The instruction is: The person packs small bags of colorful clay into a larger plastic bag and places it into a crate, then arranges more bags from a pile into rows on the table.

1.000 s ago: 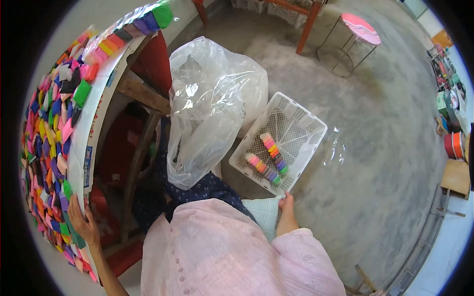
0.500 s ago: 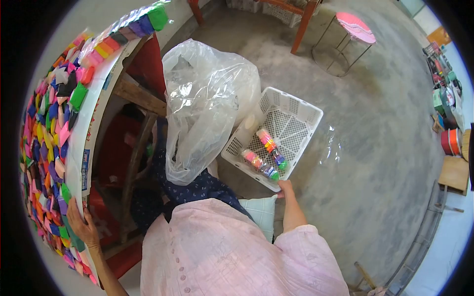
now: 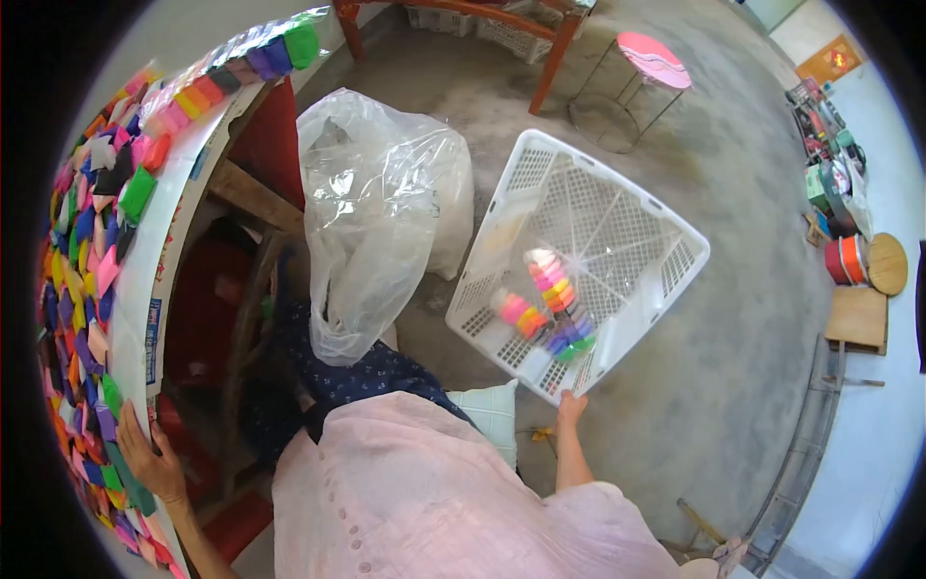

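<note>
My right hand (image 3: pixel 571 409) grips the near corner of a white plastic basket (image 3: pixel 683 268), which is tilted and lifted off the floor. Inside it lie two clear-wrapped strips of coloured blocks, one strip (image 3: pixel 554 282) beside the other strip (image 3: pixel 519 314); both are blurred. My left hand (image 3: pixel 154 465) rests with fingers extended on the edge of the table (image 3: pixel 135 333) at the left. Many small coloured packets (image 3: pixel 82 289) cover that tabletop. Another wrapped strip of coloured blocks (image 3: pixel 227 79) lies along the table's far end.
A large clear plastic bag (image 3: pixel 371 207) stands ahead of my knees. A pale cushion (image 3: pixel 490 417) is beside my lap. Further off are a pink-topped stool (image 3: pixel 654 60) and a wooden-legged table (image 3: pixel 555 68). Assorted items (image 3: pixel 834 174) line the right wall.
The basket has risen from the floor, moved right and tilted, with my right hand on its corner. The strips inside have slid closer together. My left hand stays at the table edge.
</note>
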Motion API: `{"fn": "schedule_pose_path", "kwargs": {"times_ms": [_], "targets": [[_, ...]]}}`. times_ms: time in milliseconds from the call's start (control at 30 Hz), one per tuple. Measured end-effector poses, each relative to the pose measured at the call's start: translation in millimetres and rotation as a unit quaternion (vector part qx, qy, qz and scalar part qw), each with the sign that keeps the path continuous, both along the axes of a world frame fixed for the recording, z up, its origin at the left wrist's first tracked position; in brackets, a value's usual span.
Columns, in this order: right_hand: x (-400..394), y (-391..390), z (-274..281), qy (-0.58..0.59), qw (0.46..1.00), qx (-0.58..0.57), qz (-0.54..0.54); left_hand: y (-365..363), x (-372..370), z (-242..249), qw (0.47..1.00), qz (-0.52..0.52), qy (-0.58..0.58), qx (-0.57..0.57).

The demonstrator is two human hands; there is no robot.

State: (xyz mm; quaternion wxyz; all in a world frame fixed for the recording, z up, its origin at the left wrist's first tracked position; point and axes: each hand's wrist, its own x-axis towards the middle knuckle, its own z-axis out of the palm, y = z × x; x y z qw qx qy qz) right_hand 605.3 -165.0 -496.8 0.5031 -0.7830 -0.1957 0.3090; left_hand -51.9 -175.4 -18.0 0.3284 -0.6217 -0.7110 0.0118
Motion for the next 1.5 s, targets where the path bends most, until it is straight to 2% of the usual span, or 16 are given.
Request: {"fn": "schedule_pose_path", "kwargs": {"times_ms": [67,167,233,367,567,667,767,833,867,900,1000,1067,1167,1267,1333,1500], "targets": [[14.5,27.0,4.2,0.015,1.0,-0.015,0.011,-3.3,-1.1,1.8,1.0,-0.002,-0.001,-0.005],[18.8,45.9,4.9,0.077,0.996,0.033,-0.04,-6.0,-0.1,1.6,1.0,0.005,-0.002,-0.006],[6.5,53.2,5.4,0.072,0.994,0.002,-0.082,-5.6,-1.6,-0.6,1.0,0.014,0.011,0.005],[-12.4,23.0,-18.3,0.108,0.986,-0.001,-0.124,-6.6,-4.9,-5.0,1.0,0.022,0.019,0.006],[-34.0,-11.5,-2.3,0.169,0.976,-0.062,-0.12,-6.7,1.2,0.4,1.0,0.018,-0.003,-0.004],[-35.2,-48.5,13.3,0.193,0.974,0.04,-0.114,-1.8,1.5,-0.9,1.0,0.017,-0.003,0.008],[-30.9,-26.0,50.1,0.116,0.985,-0.001,-0.127,-3.4,-2.4,-3.6,1.0,0.006,-0.007,0.008],[-8.9,10.4,3.9,0.065,0.995,0.042,-0.062,-2.4,-3.7,-5.2,1.0,0.003,-0.011,0.011],[-4.3,27.3,4.3,0.052,0.998,0.021,-0.013,-2.3,-3.4,-4.6,1.0,0.008,-0.014,0.009],[-12.7,47.7,15.4,0.072,0.994,0.073,-0.033,-3.3,-2.9,-3.8,1.0,0.012,-0.017,0.009],[-16.5,67.6,16.4,0.074,0.993,0.051,-0.081,-3.9,-4.1,-2.5,1.0,-0.004,0.008,0.008],[-21.9,76.3,13.4,0.132,0.985,0.065,-0.086,-2.9,-5.7,-4.6,1.0,-0.005,0.007,0.016],[-35.0,66.8,5.8,0.166,0.981,0.035,-0.09,-4.7,-5.2,-3.8,1.0,-0.008,0.004,0.009],[-29.6,43.7,-62.0,0.197,0.976,0.035,-0.085,-1.4,-1.1,-3.7,1.0,-0.015,-0.005,0.01],[-55.7,45.5,-26.1,0.208,0.972,-0.025,-0.104,-2.2,-0.9,-1.0,1.0,-0.011,-0.005,0.007],[-70.5,28.1,-49.9,0.202,0.97,-0.101,-0.089,-0.8,1.7,-0.7,1.0,0.0,-0.008,0.01]]}}
